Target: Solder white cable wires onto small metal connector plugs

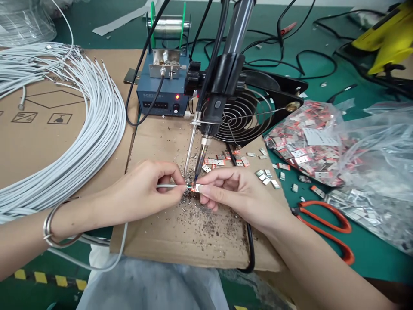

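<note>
My left hand (158,183) pinches the end of a white cable (166,186), whose slack loops down past the wrist. Opposite it, my right hand (230,189) grips a small USB connector (198,187) with orange and metal parts between thumb and fingers. Cable end and connector meet just under the tip of a mounted soldering iron (201,157). A thin bent solder feed tube (190,155) comes down beside the tip. Whether the wires are joined to the connector is too small to tell.
A bundle of white cables (106,125) lies left. Behind stand a blue solder feeder (161,97) with a solder spool (167,28) and a fan (241,114). Loose connectors (219,162), bagged connectors (309,142) and orange-handled scissors (325,215) lie right. Solder debris dots the cardboard (155,241).
</note>
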`<action>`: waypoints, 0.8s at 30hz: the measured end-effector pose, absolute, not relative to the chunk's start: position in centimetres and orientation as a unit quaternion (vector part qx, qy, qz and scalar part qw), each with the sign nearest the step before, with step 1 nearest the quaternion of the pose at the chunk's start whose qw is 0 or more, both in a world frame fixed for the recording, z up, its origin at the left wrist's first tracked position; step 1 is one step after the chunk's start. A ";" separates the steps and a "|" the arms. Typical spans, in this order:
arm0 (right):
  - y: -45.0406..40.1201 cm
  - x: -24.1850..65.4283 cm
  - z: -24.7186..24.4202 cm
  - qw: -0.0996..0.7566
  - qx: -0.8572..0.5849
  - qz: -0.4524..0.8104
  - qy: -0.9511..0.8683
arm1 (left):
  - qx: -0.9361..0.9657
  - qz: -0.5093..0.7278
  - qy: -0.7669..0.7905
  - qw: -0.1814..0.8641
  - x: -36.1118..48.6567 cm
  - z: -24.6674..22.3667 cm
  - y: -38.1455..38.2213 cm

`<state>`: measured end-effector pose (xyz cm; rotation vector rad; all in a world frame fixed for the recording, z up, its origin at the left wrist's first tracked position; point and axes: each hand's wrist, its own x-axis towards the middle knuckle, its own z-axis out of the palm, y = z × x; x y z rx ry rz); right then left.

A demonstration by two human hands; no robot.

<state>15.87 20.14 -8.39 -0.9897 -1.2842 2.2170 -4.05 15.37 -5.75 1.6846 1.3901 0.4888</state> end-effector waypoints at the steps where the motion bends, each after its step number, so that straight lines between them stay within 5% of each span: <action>1: 20.1 15.9 -8.3 0.196 -0.353 0.790 -0.461 | 0.676 0.193 0.560 0.438 -4.1 -5.7 15.4; 24: 20.2 15.7 -8.2 0.182 -0.376 0.767 -0.488 | 0.696 0.187 0.553 0.419 -4.0 -5.9 15.8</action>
